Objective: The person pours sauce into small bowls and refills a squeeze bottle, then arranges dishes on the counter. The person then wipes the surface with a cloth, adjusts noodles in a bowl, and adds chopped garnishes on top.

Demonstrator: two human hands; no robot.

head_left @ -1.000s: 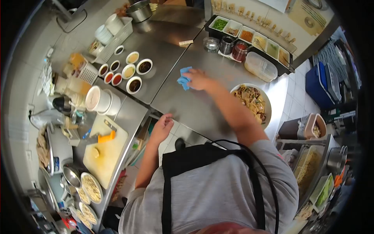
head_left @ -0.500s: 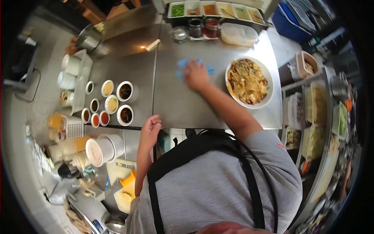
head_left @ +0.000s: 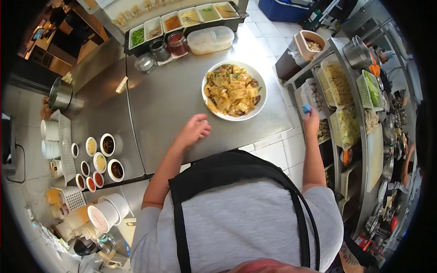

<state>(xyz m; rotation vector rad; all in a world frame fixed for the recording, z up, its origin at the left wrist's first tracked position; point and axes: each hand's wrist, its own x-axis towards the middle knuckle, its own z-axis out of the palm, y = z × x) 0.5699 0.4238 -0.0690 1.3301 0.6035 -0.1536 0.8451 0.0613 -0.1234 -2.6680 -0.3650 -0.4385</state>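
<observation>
My right hand (head_left: pixel 311 122) is off to the right of the steel table, closed round a blue cloth (head_left: pixel 306 108) that shows as a small crumpled piece at the fingertips. Above the front part of the tabletop (head_left: pixel 168 91) is my left hand (head_left: pixel 195 131), holding nothing, its fingers loosely bent and apart. Just beyond it stands a white bowl (head_left: pixel 262 99) heaped with a brown, glossy dish of broad noodle-like pieces (head_left: pixel 231 88). The bowl lies nearest to my left hand, without touching it.
Several small sauce cups (head_left: pixel 99 162) stand at the table's left. Toppings sit in a divided tray (head_left: pixel 172 22) at the back, with jars (head_left: pixel 177 43) and a plastic tub (head_left: pixel 210 39) before it. Food baskets (head_left: pixel 344 127) fill the right shelf. Another person's arm (head_left: pixel 406 164) shows far right.
My right hand has left the tabletop with the blue cloth and is now out to the right. My left hand has come forward over the table. The view has turned rightward.
</observation>
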